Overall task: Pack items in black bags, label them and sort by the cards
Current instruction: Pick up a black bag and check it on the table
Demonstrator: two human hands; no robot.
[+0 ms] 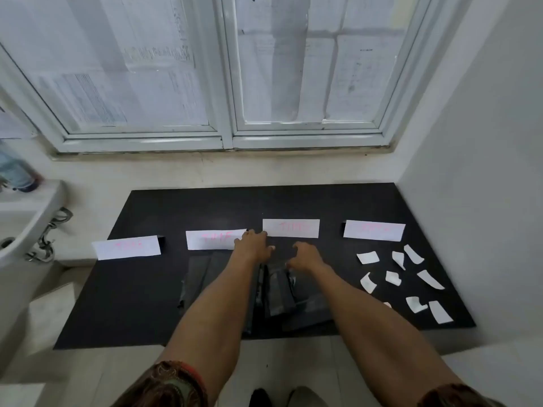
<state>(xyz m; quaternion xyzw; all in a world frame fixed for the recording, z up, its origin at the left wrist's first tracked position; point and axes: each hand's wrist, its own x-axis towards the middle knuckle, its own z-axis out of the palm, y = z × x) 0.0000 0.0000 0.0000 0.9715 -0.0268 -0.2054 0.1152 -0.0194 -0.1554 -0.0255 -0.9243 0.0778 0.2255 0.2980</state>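
black bags (277,292) partly under right forearm (352,304), cards (291,228) perhaps pink-lettered, unreadable

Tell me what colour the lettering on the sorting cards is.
Pinkish red on white cards, seen in the head view.

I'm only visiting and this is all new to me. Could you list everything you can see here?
mat: one, black, on a pale surface below the window
cards: four, white with pink writing, in a row across the mat
slips: about nine, white, loose on the mat's right side
bags: a pile, count unclear, black, mid-mat under the arms
window: one, white frame, panes covered with paper, at the back
sink: one, white, left edge
bottle: one, bluish, blurred, above the sink
left hand: fingers stretched forward, between the two middle cards
right hand: beside it, fingers bent down towards the bags, grip unclear
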